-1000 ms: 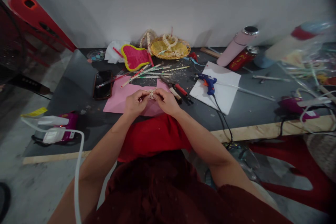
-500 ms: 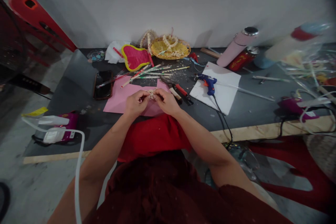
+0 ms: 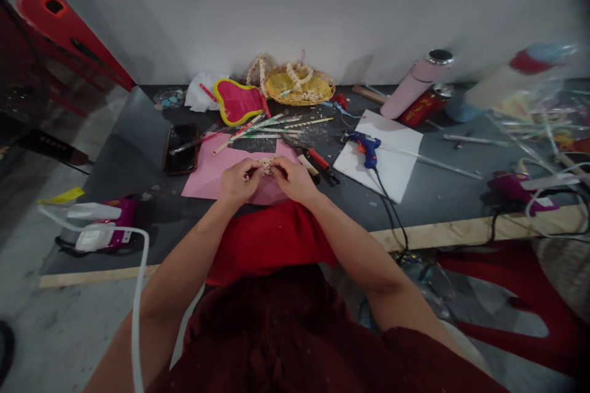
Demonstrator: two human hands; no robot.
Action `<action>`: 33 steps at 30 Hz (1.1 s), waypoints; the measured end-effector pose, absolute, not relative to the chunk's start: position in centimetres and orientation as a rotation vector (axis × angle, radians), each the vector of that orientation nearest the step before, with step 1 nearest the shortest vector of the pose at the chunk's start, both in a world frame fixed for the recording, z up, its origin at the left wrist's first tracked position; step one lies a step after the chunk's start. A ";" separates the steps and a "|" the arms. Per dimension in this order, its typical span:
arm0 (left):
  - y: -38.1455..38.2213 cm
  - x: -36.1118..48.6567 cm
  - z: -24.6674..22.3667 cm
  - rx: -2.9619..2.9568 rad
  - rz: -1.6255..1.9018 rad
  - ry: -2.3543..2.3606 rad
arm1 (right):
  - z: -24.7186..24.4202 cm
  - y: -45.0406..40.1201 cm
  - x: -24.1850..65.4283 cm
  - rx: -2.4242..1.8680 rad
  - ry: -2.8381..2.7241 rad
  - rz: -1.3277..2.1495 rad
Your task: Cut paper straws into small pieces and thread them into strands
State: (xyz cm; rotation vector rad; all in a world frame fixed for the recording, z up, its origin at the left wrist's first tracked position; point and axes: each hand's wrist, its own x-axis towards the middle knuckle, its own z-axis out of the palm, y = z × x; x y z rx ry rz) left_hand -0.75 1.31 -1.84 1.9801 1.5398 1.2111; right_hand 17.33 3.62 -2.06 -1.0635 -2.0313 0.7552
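Observation:
Between my two hands is a small, pale, knobbly piece (image 3: 267, 166), like a short bit of the beaded strands at the back; its exact kind is too small to make out. My left hand (image 3: 240, 182) pinches its left end with thumb and forefinger. At the other end, the fingertips of my right hand (image 3: 295, 178) are closed on it too. Both hands are over a sheet of pink paper (image 3: 209, 173). Just right of them lie pliers with red grips (image 3: 321, 159) and another tool with a pale handle (image 3: 308, 165).
A yellow basket (image 3: 281, 97) holds pale beaded pieces. Patterned paper strips (image 3: 271, 126) lie before it. A blue glue gun (image 3: 367, 146) rests on a white board (image 3: 400, 182), its cord crossing the front edge. A phone (image 3: 181, 150) lies left; a pink flask (image 3: 417, 83) and red can (image 3: 426, 104) stand right.
Almost nothing differs. Both hands keep their pinch on the pale piece, with only a very slight shift of the fingers and of the view.

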 end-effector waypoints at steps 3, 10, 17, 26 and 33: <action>1.4 -0.8 -2.0 1.943 1.261 1.522 | -2.0 3.7 17.5 -1.181 -2.069 0.685; 1.5 -0.8 -1.9 1.914 1.266 1.523 | -0.9 3.9 18.2 -1.395 -2.083 0.514; 1.3 -0.8 -1.8 1.934 1.243 1.523 | -0.1 4.7 20.5 -1.625 -2.163 0.163; 1.3 -0.9 -1.9 1.949 1.222 1.532 | 0.2 4.0 20.6 -1.856 -2.184 -0.104; 1.4 -0.8 -2.0 1.924 1.234 1.534 | -0.5 4.6 21.5 -1.939 -2.121 -0.053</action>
